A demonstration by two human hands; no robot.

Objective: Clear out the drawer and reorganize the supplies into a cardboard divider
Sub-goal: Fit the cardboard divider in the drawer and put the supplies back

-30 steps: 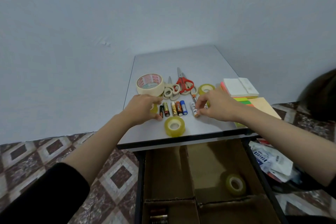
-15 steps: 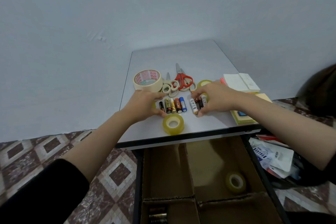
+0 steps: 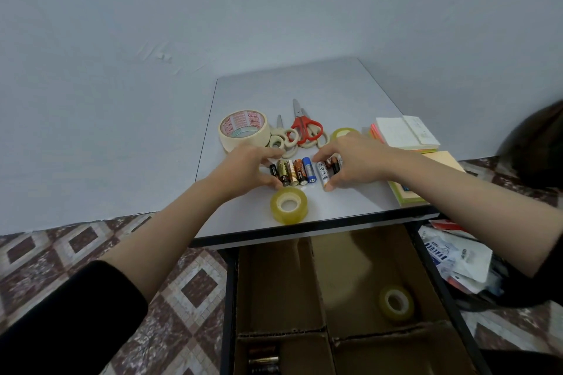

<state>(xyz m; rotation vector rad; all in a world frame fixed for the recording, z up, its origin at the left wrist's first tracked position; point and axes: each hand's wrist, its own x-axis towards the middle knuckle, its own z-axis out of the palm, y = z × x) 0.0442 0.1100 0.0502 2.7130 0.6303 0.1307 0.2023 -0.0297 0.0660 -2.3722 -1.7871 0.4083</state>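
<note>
Small cylindrical batteries (image 3: 294, 172) in black, gold, brown, blue and white lie side by side near the front of the grey surface (image 3: 304, 91). They are probably dense, smooth and quick to roll, so best pinched end to end. The left grip (image 3: 243, 167) and right grip (image 3: 353, 163) each curl round one end of the row.

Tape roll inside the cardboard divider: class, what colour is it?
The tape roll is translucent yellow, clearest in the head view.

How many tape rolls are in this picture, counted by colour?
Yellow rolls: 3
Cream roll: 1
Total: 4
</note>
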